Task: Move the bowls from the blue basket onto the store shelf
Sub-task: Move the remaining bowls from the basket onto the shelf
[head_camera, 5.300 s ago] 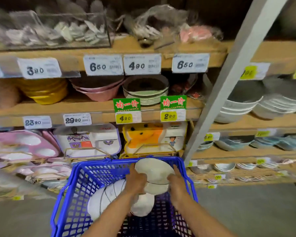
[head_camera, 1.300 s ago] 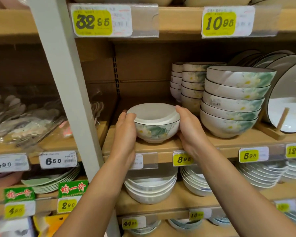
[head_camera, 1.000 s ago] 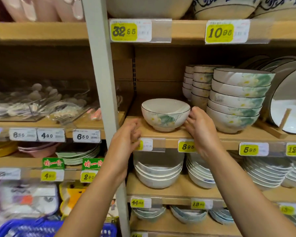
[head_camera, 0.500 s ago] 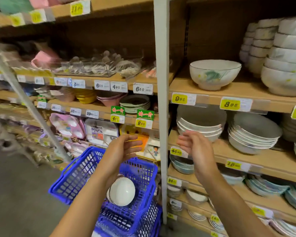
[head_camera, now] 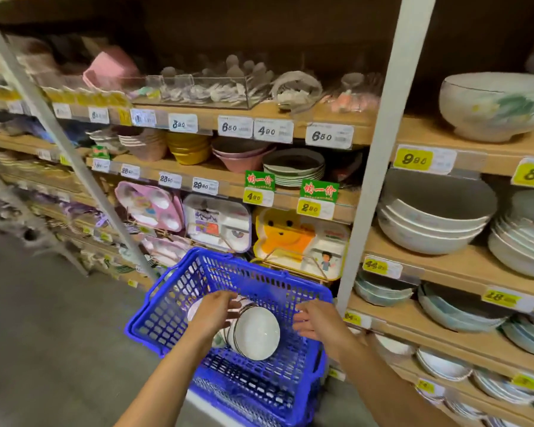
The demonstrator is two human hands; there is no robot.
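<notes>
A blue basket (head_camera: 259,275) stands low in front of the shelving with white dark-rimmed bowls (head_camera: 255,332) lying on their sides inside it. My left hand (head_camera: 215,309) reaches into the basket, fingers loosely spread over the bowls' upper left edge; I cannot tell whether it touches them. My right hand (head_camera: 318,322) hovers open at the basket's right side, holding nothing. A white bowl with a green flower pattern (head_camera: 495,106) sits on the store shelf (head_camera: 420,134) at the upper right.
A white upright post (head_camera: 379,155) divides the shelving just right of the basket. Stacks of large bowls (head_camera: 432,223) and plates fill the lower right shelves. Children's divider plates (head_camera: 218,223) stand behind the basket. Grey floor (head_camera: 43,334) lies to the left.
Both hands let go of the flowered bowl on the shelf and dropped to the basket. The left hand has now reached the bowls inside; my view swung down and left.
</notes>
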